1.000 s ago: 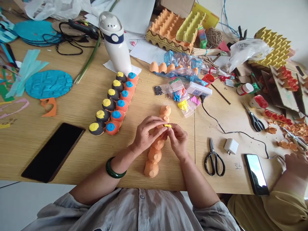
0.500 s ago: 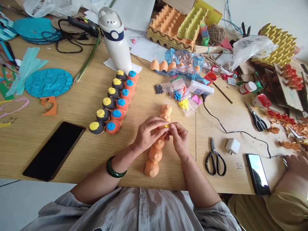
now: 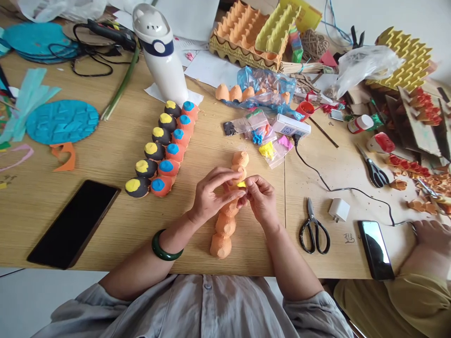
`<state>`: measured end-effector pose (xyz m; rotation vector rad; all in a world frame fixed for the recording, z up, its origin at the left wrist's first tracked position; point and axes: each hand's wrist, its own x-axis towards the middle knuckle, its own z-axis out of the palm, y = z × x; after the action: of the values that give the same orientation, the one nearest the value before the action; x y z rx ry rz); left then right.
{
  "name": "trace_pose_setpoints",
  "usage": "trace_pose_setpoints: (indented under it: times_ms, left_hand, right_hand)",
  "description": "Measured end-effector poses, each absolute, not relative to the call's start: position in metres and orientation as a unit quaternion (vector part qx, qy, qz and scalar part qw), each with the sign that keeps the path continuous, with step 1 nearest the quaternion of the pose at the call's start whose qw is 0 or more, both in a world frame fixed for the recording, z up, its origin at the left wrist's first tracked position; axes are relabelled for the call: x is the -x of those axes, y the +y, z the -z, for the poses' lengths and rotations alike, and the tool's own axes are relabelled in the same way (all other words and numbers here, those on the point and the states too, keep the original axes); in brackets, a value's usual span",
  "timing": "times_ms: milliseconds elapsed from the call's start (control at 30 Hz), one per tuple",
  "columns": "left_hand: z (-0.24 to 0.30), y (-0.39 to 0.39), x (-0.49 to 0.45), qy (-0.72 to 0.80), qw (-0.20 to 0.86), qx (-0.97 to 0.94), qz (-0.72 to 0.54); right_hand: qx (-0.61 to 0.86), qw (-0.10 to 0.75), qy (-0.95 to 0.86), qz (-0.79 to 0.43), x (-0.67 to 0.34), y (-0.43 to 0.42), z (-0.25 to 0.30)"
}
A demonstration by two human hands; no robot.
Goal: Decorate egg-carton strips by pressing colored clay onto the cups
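My right hand (image 3: 261, 199) pinches a small piece of yellow modelling clay (image 3: 241, 184) between thumb and fingertips. Just left of it is my left hand (image 3: 214, 193), its thumb and fingers parted around the clay; whether they touch it I cannot tell. Both hands are above a row of orange egg-carton cups (image 3: 225, 225), which lies lengthwise on the table and is partly hidden by them. To the left stand a row of black cups with yellow clay tops (image 3: 154, 151) and a row of orange-red cups with blue clay tops (image 3: 175, 151).
Clay in small bags (image 3: 267, 150) lies beyond my hands, near a white power strip (image 3: 291, 125). Scissors (image 3: 314, 230), a charger (image 3: 339, 209) and a phone (image 3: 376, 249) are right, beside another person's hand (image 3: 431, 239). A dark tablet (image 3: 73, 223) and white bottle (image 3: 162, 56) are left.
My left thumb and fingers have parted, and more of the yellow clay shows in my right fingertips. The whole view has shifted slightly; the cup rows stay in place on the table.
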<state>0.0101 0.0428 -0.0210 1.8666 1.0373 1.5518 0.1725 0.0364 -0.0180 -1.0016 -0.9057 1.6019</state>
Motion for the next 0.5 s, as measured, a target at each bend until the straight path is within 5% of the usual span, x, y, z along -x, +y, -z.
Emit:
trace_pose_setpoints:
  times_ms: [500]
  left_hand:
    - [0.0219, 0.0427, -0.0105, 0.413, 0.313, -0.637, -0.572]
  right_hand:
    - [0.42, 0.53, -0.43, -0.598, -0.171, 0.0337, 0.016]
